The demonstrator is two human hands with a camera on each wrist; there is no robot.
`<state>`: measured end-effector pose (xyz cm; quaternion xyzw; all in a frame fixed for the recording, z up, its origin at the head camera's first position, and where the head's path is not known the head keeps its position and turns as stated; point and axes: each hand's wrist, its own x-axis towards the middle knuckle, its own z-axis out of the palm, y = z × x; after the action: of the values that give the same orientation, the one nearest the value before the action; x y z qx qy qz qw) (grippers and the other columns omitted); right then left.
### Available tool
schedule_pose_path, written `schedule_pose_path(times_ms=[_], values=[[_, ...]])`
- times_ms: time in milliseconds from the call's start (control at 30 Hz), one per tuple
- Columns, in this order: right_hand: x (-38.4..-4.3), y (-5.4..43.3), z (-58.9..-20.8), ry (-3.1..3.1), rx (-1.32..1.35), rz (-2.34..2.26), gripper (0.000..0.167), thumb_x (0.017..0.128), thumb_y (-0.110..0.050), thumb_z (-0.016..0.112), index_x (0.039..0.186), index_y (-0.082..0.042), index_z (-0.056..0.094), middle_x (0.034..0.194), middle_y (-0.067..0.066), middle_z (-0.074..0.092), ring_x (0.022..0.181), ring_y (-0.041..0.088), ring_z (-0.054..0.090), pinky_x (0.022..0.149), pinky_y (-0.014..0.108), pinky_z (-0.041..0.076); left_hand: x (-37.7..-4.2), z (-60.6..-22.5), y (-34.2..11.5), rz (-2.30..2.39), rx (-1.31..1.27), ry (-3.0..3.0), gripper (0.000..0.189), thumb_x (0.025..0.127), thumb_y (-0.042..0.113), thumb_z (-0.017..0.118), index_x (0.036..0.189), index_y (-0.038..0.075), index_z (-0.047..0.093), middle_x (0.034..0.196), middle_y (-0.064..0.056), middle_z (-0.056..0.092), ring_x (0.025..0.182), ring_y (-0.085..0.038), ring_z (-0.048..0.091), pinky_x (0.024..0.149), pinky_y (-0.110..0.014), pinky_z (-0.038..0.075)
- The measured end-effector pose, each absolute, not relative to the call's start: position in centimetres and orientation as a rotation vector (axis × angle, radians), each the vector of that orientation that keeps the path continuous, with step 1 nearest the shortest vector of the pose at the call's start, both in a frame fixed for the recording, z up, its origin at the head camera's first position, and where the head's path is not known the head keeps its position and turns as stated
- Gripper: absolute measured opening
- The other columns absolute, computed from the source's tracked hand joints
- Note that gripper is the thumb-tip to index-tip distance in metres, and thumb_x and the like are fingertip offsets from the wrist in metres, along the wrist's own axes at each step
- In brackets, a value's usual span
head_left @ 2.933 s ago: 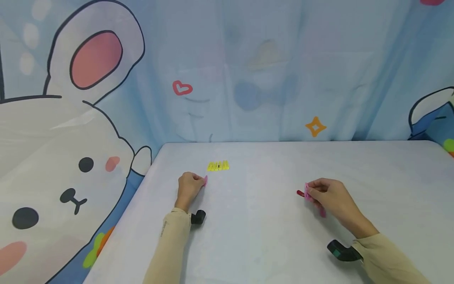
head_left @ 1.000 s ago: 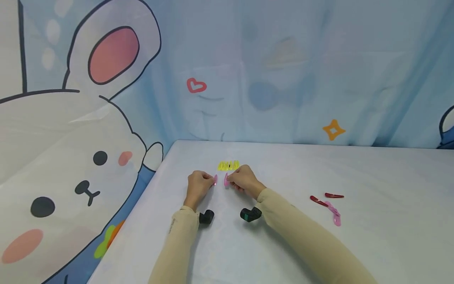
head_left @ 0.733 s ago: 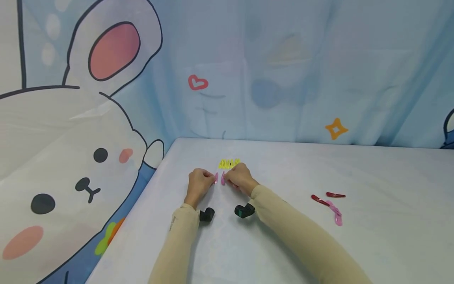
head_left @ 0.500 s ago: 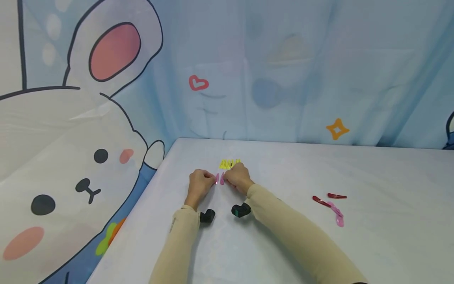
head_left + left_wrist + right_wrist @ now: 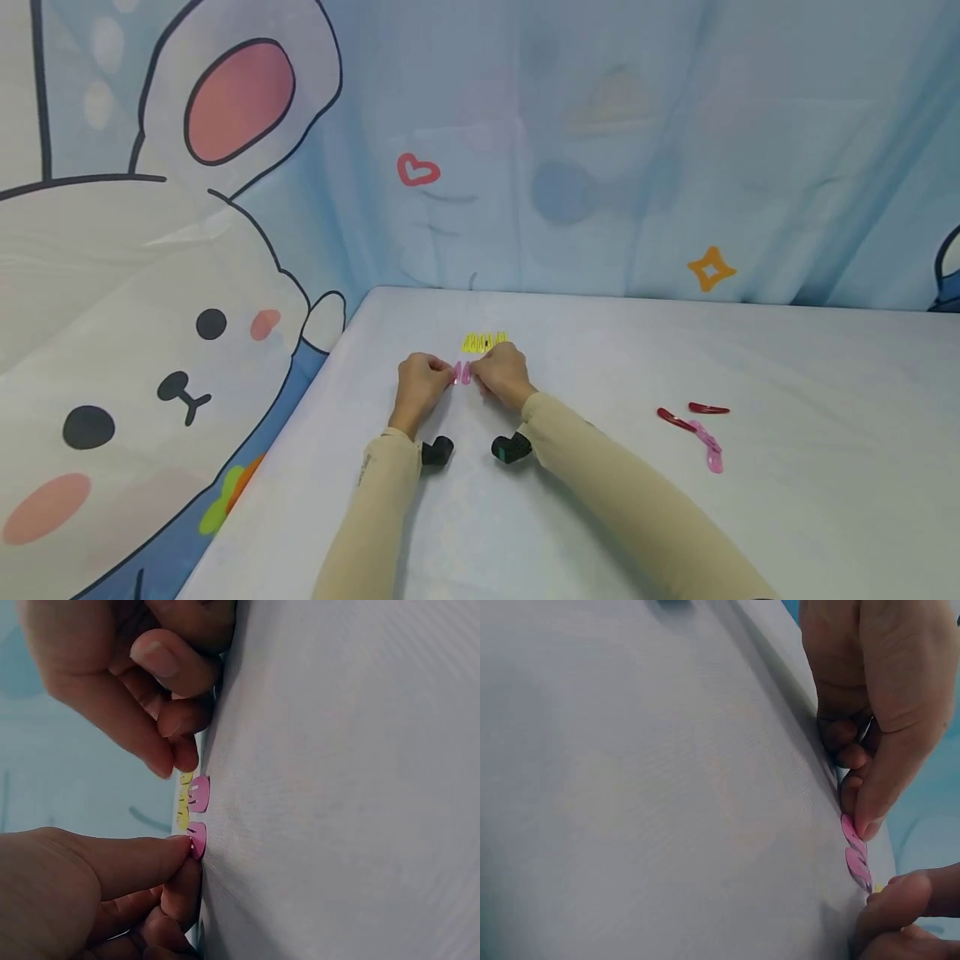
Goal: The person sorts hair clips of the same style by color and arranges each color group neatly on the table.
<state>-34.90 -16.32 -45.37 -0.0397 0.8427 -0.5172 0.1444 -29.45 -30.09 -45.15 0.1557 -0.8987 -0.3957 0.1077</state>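
Two pink snap hair clips stand side by side on the white table, a narrow gap between them. My left hand (image 5: 422,387) pinches the left pink hair clip (image 5: 197,841) between thumb and fingertips. Opposite it, my right hand (image 5: 504,373) has its thumb and fingertips at the right pink hair clip (image 5: 850,829), the thumb overlapping it in the right wrist view. In the left wrist view this right clip's face (image 5: 199,793) shows just below those fingertips. Just behind both is a row of several yellow hair clips (image 5: 477,342), partly covered by the right hand.
Off to the right on the table (image 5: 585,500) lie two dark red hair clips, one apart (image 5: 708,408) and one (image 5: 675,419) touching some pink hair clips (image 5: 707,446). A printed cloth curtain (image 5: 525,150) hangs behind the table's back edge. Black wrist cameras (image 5: 437,451) jut from both sleeves.
My right hand has come left from the pile of clips, carrying a pink hair clip up to the one in my left hand. The gap between the two has narrowed; the left hand stays put.
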Motion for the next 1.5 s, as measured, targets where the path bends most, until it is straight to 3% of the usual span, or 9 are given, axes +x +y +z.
schedule_pose_path(times_ms=[233,333,533,867,1067,1300,1500], values=[[-33.3,-13.0,-45.2,2.272,-0.193,-1.687,0.017,0.103,-0.012,0.066,0.108,0.004,0.071,0.088,0.009,0.071,0.060,0.013,0.060,0.058,0.023,0.047,-29.5,-45.6,-29.9,-1.172,0.490,-2.647,0.012,0.097,0.008,0.078,0.089,0.000,0.079,0.086,-0.008,0.070,0.082,-0.021,0.060,0.073,-0.033,0.050],[-32.6,-10.6,-45.2,2.235,-0.216,-1.749,0.020,0.104,-0.011,0.065,0.113,0.007,0.071,0.095,0.014,0.073,0.062,0.014,0.061,0.059,0.024,0.047,-29.3,-45.6,-29.8,-1.173,0.491,-2.648,0.011,0.098,0.009,0.078,0.091,-0.001,0.080,0.088,-0.009,0.071,0.084,-0.022,0.061,0.075,-0.034,0.052],[-31.0,-4.5,-44.9,2.238,-0.281,-1.821,0.024,0.105,-0.009,0.063,0.119,0.010,0.069,0.097,0.016,0.072,0.066,0.014,0.060,0.059,0.024,0.048,-29.3,-45.5,-29.8,-1.180,0.478,-2.645,0.011,0.099,0.008,0.075,0.096,-0.001,0.080,0.090,-0.010,0.072,0.083,-0.022,0.062,0.074,-0.034,0.053],[-28.2,6.3,-44.3,2.411,-0.251,-1.697,0.033,0.107,-0.021,0.067,0.125,0.006,0.069,0.100,0.012,0.073,0.070,0.016,0.060,0.057,0.027,0.049,-28.9,-45.6,-29.9,-1.185,0.464,-2.642,0.010,0.098,0.007,0.076,0.092,-0.001,0.078,0.088,-0.009,0.070,0.084,-0.024,0.061,0.076,-0.037,0.053],[-26.9,11.8,-44.4,2.610,-0.233,-1.510,0.033,0.106,-0.023,0.068,0.125,0.005,0.070,0.084,0.009,0.067,0.065,0.019,0.058,0.054,0.031,0.046,-28.8,-45.6,-29.8,-1.175,0.427,-2.634,0.011,0.098,0.007,0.076,0.091,-0.001,0.078,0.085,-0.009,0.071,0.080,-0.023,0.062,0.072,-0.035,0.052],[-26.8,15.1,-44.4,2.769,-0.205,-1.220,0.032,0.104,-0.023,0.069,0.115,0.007,0.069,0.085,0.005,0.062,0.075,0.021,0.055,0.060,0.031,0.047,-28.6,-45.6,-29.8,-1.166,0.430,-2.629,0.011,0.098,0.007,0.076,0.092,-0.002,0.078,0.086,-0.010,0.071,0.081,-0.024,0.062,0.074,-0.037,0.053],[-26.9,15.7,-44.6,2.714,-0.161,-1.034,0.036,0.097,-0.029,0.077,0.107,0.005,0.067,0.089,0.005,0.061,0.084,0.025,0.055,0.067,0.037,0.046,-28.7,-45.5,-29.7,-1.163,0.427,-2.633,0.010,0.098,0.007,0.077,0.092,-0.002,0.078,0.085,-0.010,0.071,0.081,-0.023,0.062,0.074,-0.036,0.054]])
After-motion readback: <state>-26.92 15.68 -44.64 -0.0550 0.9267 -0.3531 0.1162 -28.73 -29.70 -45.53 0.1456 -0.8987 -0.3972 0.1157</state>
